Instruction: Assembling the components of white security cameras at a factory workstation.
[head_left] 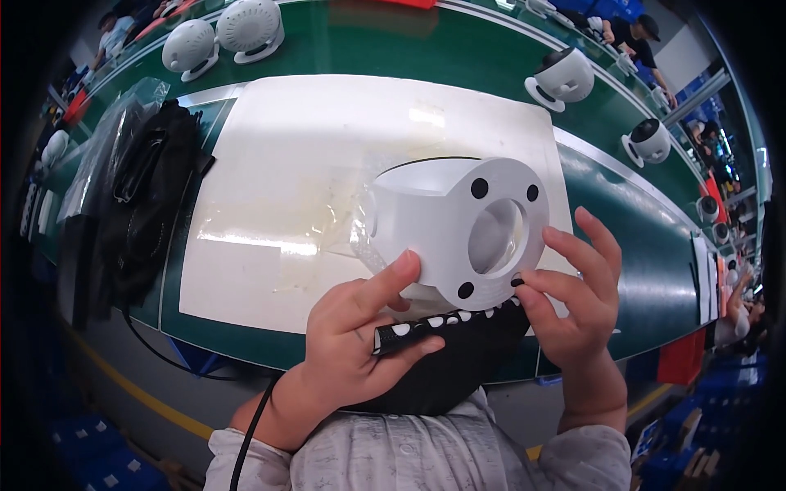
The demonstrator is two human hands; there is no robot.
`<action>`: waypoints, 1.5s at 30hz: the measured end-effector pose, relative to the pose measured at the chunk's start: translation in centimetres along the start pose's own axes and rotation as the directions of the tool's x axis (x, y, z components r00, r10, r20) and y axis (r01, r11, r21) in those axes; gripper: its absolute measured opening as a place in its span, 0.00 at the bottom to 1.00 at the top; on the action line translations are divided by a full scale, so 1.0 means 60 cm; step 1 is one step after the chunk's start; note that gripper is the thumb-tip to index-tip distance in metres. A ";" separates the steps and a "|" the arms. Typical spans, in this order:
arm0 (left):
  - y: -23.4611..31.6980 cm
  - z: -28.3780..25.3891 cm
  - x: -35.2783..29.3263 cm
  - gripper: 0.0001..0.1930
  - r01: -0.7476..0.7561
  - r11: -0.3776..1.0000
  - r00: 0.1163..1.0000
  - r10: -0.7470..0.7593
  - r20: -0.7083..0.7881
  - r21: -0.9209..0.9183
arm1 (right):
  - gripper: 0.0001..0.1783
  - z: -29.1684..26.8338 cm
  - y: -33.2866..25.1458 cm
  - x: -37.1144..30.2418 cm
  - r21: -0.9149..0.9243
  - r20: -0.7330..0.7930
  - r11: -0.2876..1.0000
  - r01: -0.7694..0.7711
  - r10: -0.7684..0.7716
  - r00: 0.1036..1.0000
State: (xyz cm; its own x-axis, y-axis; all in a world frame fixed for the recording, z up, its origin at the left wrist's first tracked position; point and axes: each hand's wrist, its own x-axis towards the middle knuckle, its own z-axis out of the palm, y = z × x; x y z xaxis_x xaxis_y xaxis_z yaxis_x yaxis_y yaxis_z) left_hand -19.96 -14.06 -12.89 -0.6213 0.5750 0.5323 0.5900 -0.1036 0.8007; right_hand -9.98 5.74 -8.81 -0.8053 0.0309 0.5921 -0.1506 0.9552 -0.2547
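Observation:
A white, rounded appliance housing lies tilted on the pale work sheet, its ring-shaped base turned toward me. Three black round pads sit on the ring: an upper left pad, an upper right pad and a lower left pad. My left hand grips a black strip with white round spots just under the housing, its index finger at the housing's side. Between thumb and index finger, my right hand pinches a small black round pad at the ring's lower right edge.
Left of the pale work sheet lie a black cloth item and clear plastic bags. Similar white units stand along the green line beyond, more at right. A black cable runs by my left forearm.

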 end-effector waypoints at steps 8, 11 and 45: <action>-0.010 0.009 0.004 0.13 -0.083 0.994 0.997 0.083 0.005 0.066 | 0.11 -0.019 -0.025 -0.017 -0.545 0.154 0.817 0.190 -0.125 0.980; -0.012 0.012 0.006 0.12 -0.097 0.988 0.995 0.097 0.003 0.119 | 0.13 -0.032 -0.004 0.005 -0.503 0.234 0.819 0.276 -0.178 0.956; -0.038 -0.032 -0.011 0.12 -0.174 0.975 0.881 0.090 0.465 0.140 | 0.22 0.219 0.492 0.143 -0.314 -0.178 0.699 -0.642 0.621 0.763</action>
State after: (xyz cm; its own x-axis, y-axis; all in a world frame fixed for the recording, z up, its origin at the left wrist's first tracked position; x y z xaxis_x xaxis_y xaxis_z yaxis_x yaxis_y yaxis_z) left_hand -21.89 -15.74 -14.51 -0.2541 0.8744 0.4133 0.7551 -0.0876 0.6497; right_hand -28.85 30.32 -21.30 -0.6059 0.6694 0.4298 0.5919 0.7404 -0.3186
